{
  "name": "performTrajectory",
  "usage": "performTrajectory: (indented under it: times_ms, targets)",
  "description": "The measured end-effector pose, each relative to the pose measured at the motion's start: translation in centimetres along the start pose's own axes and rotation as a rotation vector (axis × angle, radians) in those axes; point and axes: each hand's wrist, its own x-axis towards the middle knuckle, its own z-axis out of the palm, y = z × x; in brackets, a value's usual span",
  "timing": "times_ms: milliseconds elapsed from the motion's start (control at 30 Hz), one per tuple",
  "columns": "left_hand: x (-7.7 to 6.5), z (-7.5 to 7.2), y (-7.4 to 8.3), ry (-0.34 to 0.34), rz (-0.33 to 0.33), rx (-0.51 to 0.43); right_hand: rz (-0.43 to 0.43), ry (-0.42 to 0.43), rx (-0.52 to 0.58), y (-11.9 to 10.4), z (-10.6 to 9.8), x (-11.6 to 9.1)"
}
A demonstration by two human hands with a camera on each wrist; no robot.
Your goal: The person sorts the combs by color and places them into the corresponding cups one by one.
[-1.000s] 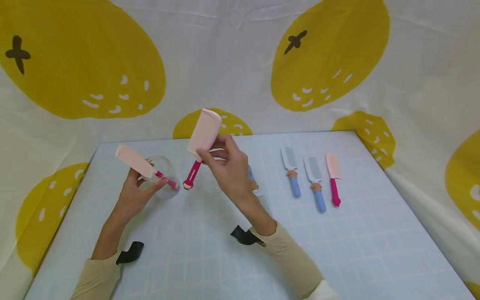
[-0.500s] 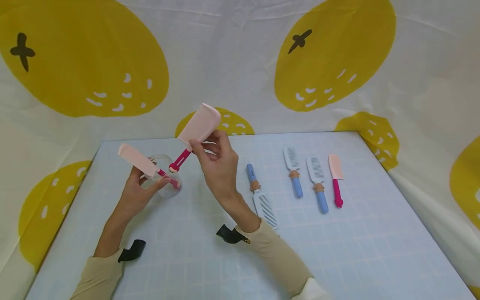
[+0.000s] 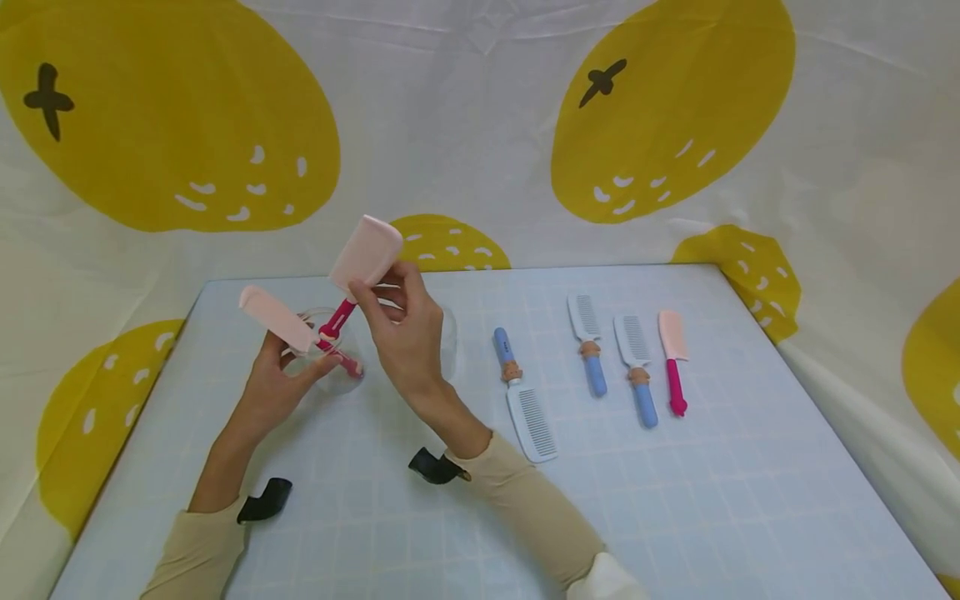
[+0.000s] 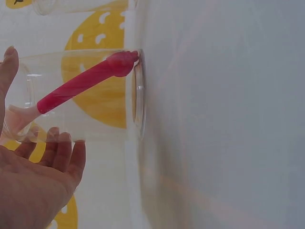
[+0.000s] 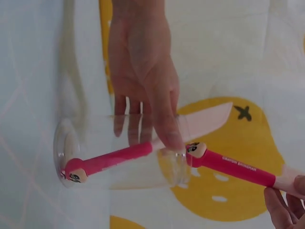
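Note:
My left hand (image 3: pixel 273 387) grips a clear jar (image 4: pixel 105 117) near its rim, thumb on one side and fingers on the other. Inside leans a pale pink comb (image 3: pixel 273 318) with a magenta handle, head end down at the base and blade sticking out to the left. My right hand (image 3: pixel 405 333) pinches a second pink comb (image 3: pixel 367 254) where blade meets handle, blade upward. In the right wrist view this comb's magenta handle (image 5: pixel 233 167) has its character-head end right at the jar's mouth.
Another clear jar (image 3: pixel 450 342) stands partly hidden behind my right hand. To the right lie blue combs (image 3: pixel 532 421), (image 3: pixel 584 317), (image 3: pixel 632 337) and one pink comb (image 3: pixel 673 333) on the pale blue tablecloth (image 3: pixel 720 500). A fruit-print curtain (image 3: pixel 450 125) hangs behind.
My right hand has moved left with its comb, bringing the handle end down to the jar's mouth. The comb's blade has turned. My left hand keeps holding the jar.

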Motion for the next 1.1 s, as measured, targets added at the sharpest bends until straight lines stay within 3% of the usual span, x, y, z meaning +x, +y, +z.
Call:
performTrajectory:
  times_ms: [333,633,800,1100]
  targets:
    - [0.1,0.0,-0.2,0.001,0.018,-0.01,0.063,-0.1,-0.088,0.7,1.3,-0.2]
    - [0.2,-0.1,-0.3,-0.011,0.044,-0.013,0.095,-0.261,-0.105,1.3,1.9,-0.6]
    - [0.2,-0.2,-0.3,-0.024,0.05,-0.006,0.121,-0.362,-0.194,1.7,2.1,-0.9]
    - [0.2,-0.3,-0.5,-0.02,0.1,-0.014,0.084,-0.493,-0.273,1.9,2.2,-0.9]
